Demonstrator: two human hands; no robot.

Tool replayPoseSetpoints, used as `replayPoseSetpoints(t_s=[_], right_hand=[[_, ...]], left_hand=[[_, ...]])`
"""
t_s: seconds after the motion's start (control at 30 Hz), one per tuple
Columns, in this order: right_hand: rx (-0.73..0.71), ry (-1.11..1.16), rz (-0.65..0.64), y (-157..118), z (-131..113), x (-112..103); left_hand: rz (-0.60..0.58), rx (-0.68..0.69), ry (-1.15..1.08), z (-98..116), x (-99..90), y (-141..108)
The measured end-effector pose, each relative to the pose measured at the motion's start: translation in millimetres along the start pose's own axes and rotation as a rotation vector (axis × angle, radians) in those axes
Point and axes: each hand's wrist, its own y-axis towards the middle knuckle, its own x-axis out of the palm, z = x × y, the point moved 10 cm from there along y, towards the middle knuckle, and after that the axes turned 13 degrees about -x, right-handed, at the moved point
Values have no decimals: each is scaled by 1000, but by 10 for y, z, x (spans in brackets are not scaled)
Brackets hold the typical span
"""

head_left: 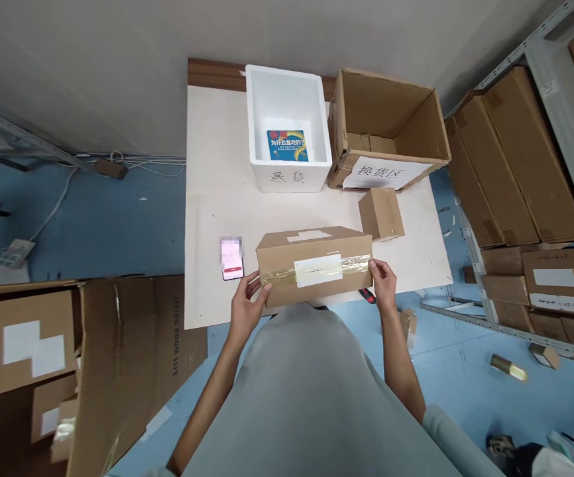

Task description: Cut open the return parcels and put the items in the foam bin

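Left hand (247, 303) and right hand (384, 281) clamp a taped carton (315, 249) at both ends; a phone (232, 260) lies on the surface (210, 199).

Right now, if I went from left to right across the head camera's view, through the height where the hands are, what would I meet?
Big open carton → phone → left hand → taped cardboard box → right hand → shelved boxes.

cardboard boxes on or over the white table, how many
3: the held taped box, small box behind its right end, open carton at the back; more may be hidden inside.
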Motion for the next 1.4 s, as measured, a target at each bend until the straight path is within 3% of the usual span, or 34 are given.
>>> replayPoseSetpoints(t_s=[0.17,0.37,0.53,0.67,0.77,0.83,0.9,0.97,1.03,1.1,1.13,1.2,1.3,1.4], right_hand=[[-12,-14,43,-21,-81,76],[-94,93,9,101,-232,218],[-136,123,-61,265,-79,300],[-136,141,-207,432,58,317],[-175,90,-237,682,157,113],[-209,-6,-181,943,280,-146],[-225,-125,-121,1240,468,-413],[-198,-225,-92,1532,718,-614],[-126,-272,-107,1782,1002,-709],[-51,-272,-156,1962,1249,-692],[-27,-261,-186,2023,1341,-651],[-7,-229,-242,2090,1461,-543],[-14,-168,-291,2066,1548,-424],[-20,-101,-261,1988,1611,-480]], left_hand=[[54,-1,-87,35,13,24],[117,78,-66,357,-7,56],[162,70,116,413,49,242],[296,125,343,549,299,293],[432,281,476,900,751,82],[392,396,491,1155,1272,-116],[243,461,465,1319,1929,-275],[23,482,434,1346,2680,-354],[-208,422,409,1195,3430,-297],[-323,260,338,922,3995,-54],[-311,145,322,754,4177,128],[-227,-102,304,419,4367,491],[-208,-157,300,263,4526,790],[-260,-146,296,193,4616,825]])
